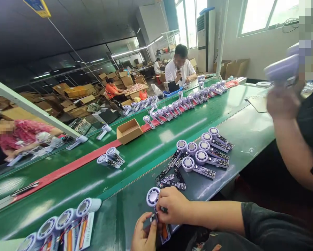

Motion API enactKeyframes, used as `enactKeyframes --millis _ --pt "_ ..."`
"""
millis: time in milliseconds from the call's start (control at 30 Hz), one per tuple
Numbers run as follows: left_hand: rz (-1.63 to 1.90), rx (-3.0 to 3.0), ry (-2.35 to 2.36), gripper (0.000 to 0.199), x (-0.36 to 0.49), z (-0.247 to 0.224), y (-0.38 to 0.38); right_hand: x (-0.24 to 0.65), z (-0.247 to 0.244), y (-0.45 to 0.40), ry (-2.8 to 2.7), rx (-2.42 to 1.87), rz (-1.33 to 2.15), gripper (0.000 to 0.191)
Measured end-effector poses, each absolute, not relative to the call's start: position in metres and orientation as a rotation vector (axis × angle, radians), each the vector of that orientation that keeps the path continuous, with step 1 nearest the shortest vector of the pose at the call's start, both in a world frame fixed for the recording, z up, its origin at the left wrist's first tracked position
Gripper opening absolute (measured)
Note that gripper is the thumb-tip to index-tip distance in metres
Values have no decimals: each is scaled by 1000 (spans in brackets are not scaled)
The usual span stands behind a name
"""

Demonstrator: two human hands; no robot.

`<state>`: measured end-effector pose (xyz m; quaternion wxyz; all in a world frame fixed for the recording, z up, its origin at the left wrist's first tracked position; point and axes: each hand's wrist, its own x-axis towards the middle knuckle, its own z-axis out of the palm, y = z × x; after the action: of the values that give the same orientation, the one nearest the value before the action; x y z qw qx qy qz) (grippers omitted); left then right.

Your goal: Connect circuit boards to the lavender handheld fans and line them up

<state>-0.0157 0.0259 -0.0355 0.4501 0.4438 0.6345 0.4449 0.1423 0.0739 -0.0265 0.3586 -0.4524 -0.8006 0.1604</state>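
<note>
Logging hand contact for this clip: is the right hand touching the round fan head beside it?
Touching. The head view shows the right hand closed against the lower edge of the round fan head, with no gap visible.

The round housing (153,196) looks like smooth glossy plastic.

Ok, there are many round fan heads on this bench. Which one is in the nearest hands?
The one at bottom centre: its fan head stands between the right hand and left hand; the others nearby lie flat on the green bench.
</note>
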Motion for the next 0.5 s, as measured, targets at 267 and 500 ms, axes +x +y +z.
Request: enactKeyframes --millis 267,500 --pt "1014 1049 1518 48 -10 6 37 155 -6 72 -2027 -1077 611 7" --pt "1035 975 1516 39 -9 3 33 153 -2 75 -1984 -1100 725 8"
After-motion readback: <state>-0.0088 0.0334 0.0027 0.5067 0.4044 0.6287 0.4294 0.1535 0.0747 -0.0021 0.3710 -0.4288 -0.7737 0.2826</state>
